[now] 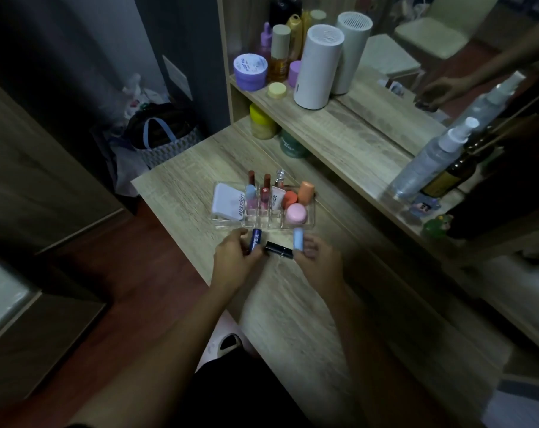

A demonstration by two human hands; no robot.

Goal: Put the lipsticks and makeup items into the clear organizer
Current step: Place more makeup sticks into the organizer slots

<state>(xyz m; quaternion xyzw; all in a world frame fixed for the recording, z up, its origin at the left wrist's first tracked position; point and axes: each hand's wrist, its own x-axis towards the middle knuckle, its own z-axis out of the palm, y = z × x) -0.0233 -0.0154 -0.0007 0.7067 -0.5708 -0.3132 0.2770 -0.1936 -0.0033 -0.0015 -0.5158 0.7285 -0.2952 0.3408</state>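
The clear organizer (312,211) stands on the wooden table (293,304) and holds a white compact (226,201), several upright lipsticks (265,188), a small white tube (277,197), an orange tube (306,192) and a pink round pot (296,213). Just in front of it, my left hand (234,262) grips a dark blue tube (256,239). My right hand (317,262) holds a light blue tube (298,239) upright. A black lipstick (279,249) lies on the table between the two hands, touching their fingertips.
A shelf behind the organizer carries a tall white cylinder (319,66), a purple jar (250,71) and bottles. A mirror (447,57) leans at the right, with a spray bottle (432,156) before it. Bags (160,137) sit on the floor left of the table.
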